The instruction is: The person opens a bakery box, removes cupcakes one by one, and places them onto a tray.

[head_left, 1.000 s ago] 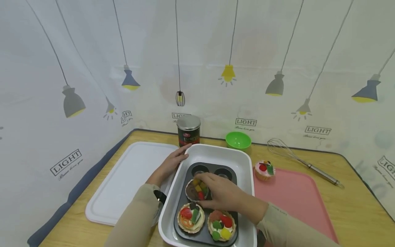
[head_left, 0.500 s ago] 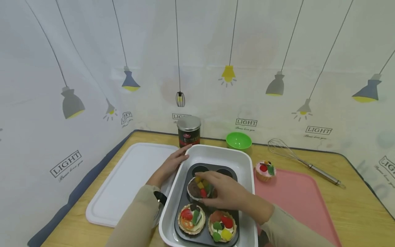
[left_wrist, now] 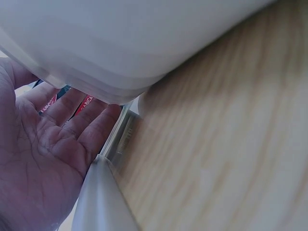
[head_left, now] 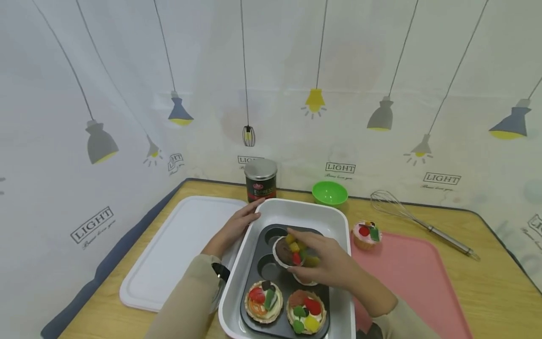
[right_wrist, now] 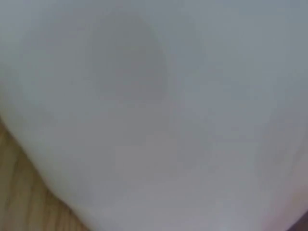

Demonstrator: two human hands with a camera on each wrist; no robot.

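Observation:
In the head view, my right hand (head_left: 328,259) grips a chocolate tart (head_left: 282,252) topped with yellow, red and green fruit pieces by its edges, above the dark muffin pan (head_left: 250,301). Another tart's edge (head_left: 306,281) peeks out beneath the hand. Two fruit-topped cream tarts, one on the left (head_left: 263,302) and one on the right (head_left: 306,311), sit in the near cups. The pan lies inside a deep white tray (head_left: 335,211). My left hand (head_left: 237,225) rests against the tray's left side, its fingers extended along the wall in the left wrist view. White surface fills most of the right wrist view.
A white board (head_left: 182,249) lies left of the tray, a pink board (head_left: 406,273) right. A pink-topped cupcake (head_left: 366,235) stands at the pink board's corner. Behind are an espresso tin (head_left: 260,181), a green bowl (head_left: 330,194) and a whisk (head_left: 423,225).
My right hand has lifted the chocolate tart out of the middle left cup and moved it up and to the right. That cup now shows bare. My left hand stays at the tray's side.

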